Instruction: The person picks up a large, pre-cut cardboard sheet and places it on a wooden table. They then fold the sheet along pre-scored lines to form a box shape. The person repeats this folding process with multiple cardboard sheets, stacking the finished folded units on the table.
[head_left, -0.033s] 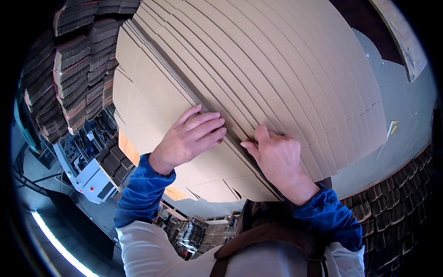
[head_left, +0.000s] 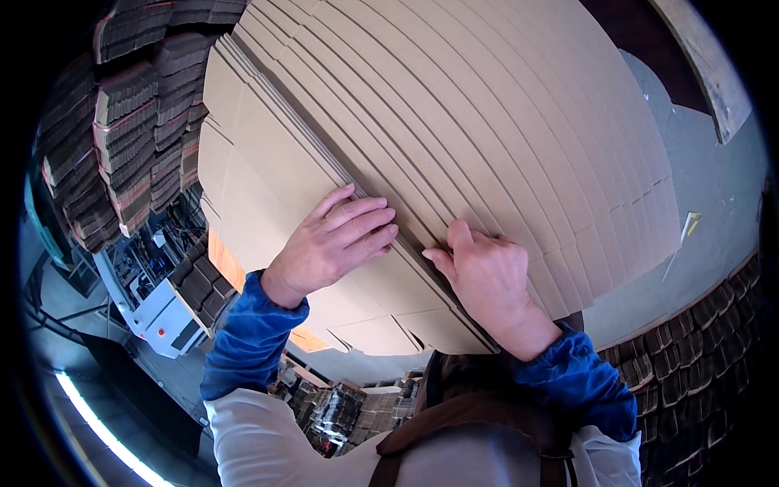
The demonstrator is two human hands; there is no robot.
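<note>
A small stack of flat cardboard sheets (head_left: 268, 170) lies on the left, its long edge running diagonally from upper left to lower right. My left hand (head_left: 337, 239) rests on it, fingers stretched out flat and their tips at that edge. Just to the right, many more cardboard sheets (head_left: 487, 122) lie fanned in overlapping steps. Against the nearer part of this fan is my right hand (head_left: 491, 272), its fingers curled under and its thumb pointing toward the gap between the two groups. Its fingertips are hidden, so what they hold cannot be seen.
Tall stacks of bundled cardboard (head_left: 126, 146) stand at the far left. Below them is a pale machine (head_left: 166, 316) with a red button. More dark bundles (head_left: 690, 357) fill the lower right. A wooden board edge (head_left: 706, 65) juts in at the upper right, above the grey floor (head_left: 698, 170).
</note>
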